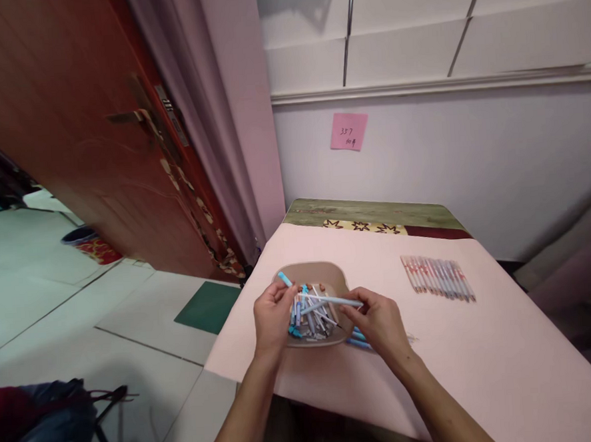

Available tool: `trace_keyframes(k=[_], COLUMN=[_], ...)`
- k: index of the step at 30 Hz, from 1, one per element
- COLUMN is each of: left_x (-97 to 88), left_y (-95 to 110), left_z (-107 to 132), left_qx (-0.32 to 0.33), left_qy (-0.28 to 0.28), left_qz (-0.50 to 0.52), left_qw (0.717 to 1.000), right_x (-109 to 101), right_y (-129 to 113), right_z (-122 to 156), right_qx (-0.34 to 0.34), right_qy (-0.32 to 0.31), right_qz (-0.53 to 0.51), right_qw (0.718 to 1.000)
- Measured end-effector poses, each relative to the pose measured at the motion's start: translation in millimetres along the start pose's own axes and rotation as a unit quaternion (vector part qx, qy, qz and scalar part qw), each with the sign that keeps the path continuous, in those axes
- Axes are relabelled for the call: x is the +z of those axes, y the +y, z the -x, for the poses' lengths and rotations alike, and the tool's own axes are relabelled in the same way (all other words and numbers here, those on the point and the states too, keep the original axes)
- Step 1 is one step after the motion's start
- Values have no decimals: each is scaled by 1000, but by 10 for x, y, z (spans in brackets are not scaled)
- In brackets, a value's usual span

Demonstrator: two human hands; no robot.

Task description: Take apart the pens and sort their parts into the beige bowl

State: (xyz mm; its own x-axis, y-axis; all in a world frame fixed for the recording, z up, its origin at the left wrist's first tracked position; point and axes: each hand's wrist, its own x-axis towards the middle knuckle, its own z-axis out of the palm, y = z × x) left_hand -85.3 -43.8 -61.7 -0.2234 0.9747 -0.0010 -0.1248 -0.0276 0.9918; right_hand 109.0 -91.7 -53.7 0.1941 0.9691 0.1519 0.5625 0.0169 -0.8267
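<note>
Between the fingers of my left hand is a light blue pen cap, its end sticking up past the fingertips. My right hand pinches a pale blue pen near one end. The pen lies almost level over a beige plastic basin, its thin white end pointing at my left hand. Inside the basin is a jumble of pen parts, several blue, white and brown. A few blue pens lie on the table beside the basin, partly hidden under my right hand.
A neat row of capped pens lies on the right of the pink-covered table. A pink note is stuck to the wall behind. To the left are a red-brown door, a bin and a green mat.
</note>
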Motion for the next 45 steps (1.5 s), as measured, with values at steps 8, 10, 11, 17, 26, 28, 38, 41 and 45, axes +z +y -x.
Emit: trace_keyframes(k=[8,10,11,17,26,28,38,41,45], left_x=[-133,-104,-96,-153,-230,-230,163,178,142], left_y=[-43,-36,-33,-46,-51,-48,-57,-47,6], left_z=[61,91,100,58,37,103,186,167,160], left_qx=[248,266,268,218,229,218,194,169,184], left_qy=[-53,-68,-70,-52,-39,-109,-351,-354,-289], left_qz=[-475,-503,-506,-414,-455,-418,-410,-426,-405], left_qw=[843,819,817,882,860,875,819,816,848], right_x=[-164,-125,-107,-20,-174,-283,-329,-373,-471], right_y=[-124,-145,-153,-119,267,420,772,810,729], right_z=[-56,-53,-48,-50,-217,-170,157,155,143], right_qx=[11,-5,-18,-32,-29,-1,14,21,45], right_qy=[24,28,31,46,40,36,-114,-106,-13], right_qz=[-140,-156,-151,-106,14,130,371,327,206], right_qw=[990,987,988,993,999,991,922,939,977])
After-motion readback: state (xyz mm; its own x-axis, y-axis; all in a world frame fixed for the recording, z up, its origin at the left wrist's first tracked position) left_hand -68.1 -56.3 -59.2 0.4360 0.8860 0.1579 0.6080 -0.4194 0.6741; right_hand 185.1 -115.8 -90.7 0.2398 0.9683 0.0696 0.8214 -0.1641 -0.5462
